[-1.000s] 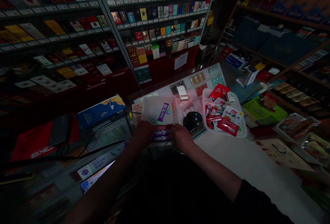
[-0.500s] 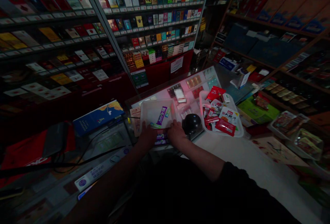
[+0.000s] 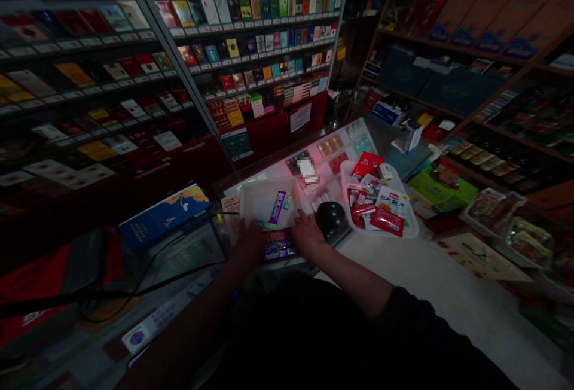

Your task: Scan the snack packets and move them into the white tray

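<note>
A shallow white plastic tray (image 3: 253,194) rests on the glass counter before me. My left hand (image 3: 249,241) is closed at its near left corner. At the near right corner, my right hand (image 3: 307,233) has its fingers curled over the rim. Inside the tray lie a purple snack pack (image 3: 277,207), a small pale green and blue packet (image 3: 287,201) and a green packet (image 3: 268,225) along the near edge. Between my hands, just below that edge, several purple packs (image 3: 278,250) show. My hands partly hide the near rim, and the fingertips are dark.
Close to my right hand stands a black rounded device (image 3: 330,219). A second white tray (image 3: 413,227) beyond it holds several red and white snack packs. To the left lie a blue box (image 3: 165,213) and black cables. Shelves of cigarette packs (image 3: 255,43) line the back.
The whole view has shifted slightly, so most things sit a little further left. Both hands stay at the tray's near corners, and its contents look the same.
</note>
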`<action>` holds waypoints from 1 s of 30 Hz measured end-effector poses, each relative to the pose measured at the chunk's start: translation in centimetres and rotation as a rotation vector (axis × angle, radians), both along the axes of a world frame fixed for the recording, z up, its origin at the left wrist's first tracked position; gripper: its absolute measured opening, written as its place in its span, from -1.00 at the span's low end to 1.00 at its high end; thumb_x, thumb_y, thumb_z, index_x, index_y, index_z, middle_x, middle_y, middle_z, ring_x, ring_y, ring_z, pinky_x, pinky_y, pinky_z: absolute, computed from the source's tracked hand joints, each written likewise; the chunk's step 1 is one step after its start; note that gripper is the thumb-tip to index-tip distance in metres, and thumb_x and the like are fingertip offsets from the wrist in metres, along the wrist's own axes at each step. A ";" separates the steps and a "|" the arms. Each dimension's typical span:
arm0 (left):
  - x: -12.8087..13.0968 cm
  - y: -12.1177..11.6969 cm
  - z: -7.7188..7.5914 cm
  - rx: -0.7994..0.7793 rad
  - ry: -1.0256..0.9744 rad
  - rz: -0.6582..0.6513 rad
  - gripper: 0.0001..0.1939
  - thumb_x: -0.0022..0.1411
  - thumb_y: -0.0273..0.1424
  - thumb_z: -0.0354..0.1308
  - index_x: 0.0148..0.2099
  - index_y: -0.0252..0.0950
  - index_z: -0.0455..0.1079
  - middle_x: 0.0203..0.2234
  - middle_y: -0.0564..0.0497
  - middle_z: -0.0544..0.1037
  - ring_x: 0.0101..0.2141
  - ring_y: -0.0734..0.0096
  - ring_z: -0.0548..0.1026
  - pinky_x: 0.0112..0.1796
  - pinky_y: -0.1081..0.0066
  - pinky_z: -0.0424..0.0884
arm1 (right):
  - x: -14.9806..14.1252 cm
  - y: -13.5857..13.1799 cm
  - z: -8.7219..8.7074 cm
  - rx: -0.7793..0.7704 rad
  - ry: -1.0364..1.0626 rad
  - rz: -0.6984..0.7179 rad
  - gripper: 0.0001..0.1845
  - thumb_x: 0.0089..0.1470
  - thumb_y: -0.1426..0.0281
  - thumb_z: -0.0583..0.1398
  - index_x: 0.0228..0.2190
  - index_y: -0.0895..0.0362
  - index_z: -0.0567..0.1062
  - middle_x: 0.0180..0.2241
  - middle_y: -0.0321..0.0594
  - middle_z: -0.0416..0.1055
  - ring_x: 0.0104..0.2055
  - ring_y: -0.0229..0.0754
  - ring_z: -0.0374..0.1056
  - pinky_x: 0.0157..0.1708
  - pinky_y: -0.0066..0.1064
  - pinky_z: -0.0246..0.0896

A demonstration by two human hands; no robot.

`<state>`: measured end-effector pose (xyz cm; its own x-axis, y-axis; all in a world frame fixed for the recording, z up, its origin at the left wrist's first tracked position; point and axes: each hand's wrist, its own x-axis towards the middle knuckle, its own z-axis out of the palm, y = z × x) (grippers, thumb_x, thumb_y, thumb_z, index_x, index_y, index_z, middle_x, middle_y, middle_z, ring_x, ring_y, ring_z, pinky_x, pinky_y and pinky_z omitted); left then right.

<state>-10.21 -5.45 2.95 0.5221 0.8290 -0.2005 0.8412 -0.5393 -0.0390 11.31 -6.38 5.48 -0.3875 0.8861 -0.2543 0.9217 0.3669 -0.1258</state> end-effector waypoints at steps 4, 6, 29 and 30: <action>-1.0 0.4 0.8 0.011 -0.018 0.010 -0.59 0.32 -0.54 0.02 -0.01 -0.18 0.66 0.15 -0.27 0.55 0.35 -0.31 0.25 0.29 -0.47 -0.02 | 1.3 -0.3 0.8 0.027 0.091 -0.008 -0.71 0.28 0.47 0.16 -0.14 0.20 0.69 0.18 0.20 0.44 0.48 0.27 -0.04 0.28 0.08 0.02; -1.4 0.7 1.3 0.019 -0.033 0.021 -0.59 0.32 -0.56 0.01 -0.04 -0.20 0.66 0.23 -0.26 0.51 0.37 -0.30 0.22 0.30 -0.44 -0.01 | 2.0 -0.3 1.3 0.056 0.124 -0.022 -0.72 0.28 0.49 0.16 -0.15 0.20 0.69 0.23 0.17 0.41 0.49 0.27 -0.07 0.31 0.08 -0.02; 4.7 5.3 10.1 0.261 -0.398 0.054 -0.74 0.35 -0.39 0.09 -0.20 -0.20 0.64 0.34 -0.12 0.41 0.43 -0.08 0.15 0.39 -0.29 -0.05 | 13.3 4.4 6.9 0.337 0.429 -0.035 -0.82 0.18 0.51 0.26 -0.29 0.10 0.70 0.28 -0.05 0.41 0.47 0.20 0.05 0.38 0.13 0.03; 5.0 5.5 10.1 0.277 -0.399 0.042 -0.75 0.35 -0.39 0.10 -0.21 -0.20 0.63 0.34 -0.12 0.41 0.43 -0.09 0.15 0.39 -0.29 -0.07 | 13.7 4.4 6.9 0.352 0.435 -0.035 -0.82 0.18 0.51 0.26 -0.29 0.11 0.70 0.28 -0.04 0.40 0.47 0.20 0.04 0.38 0.15 0.03</action>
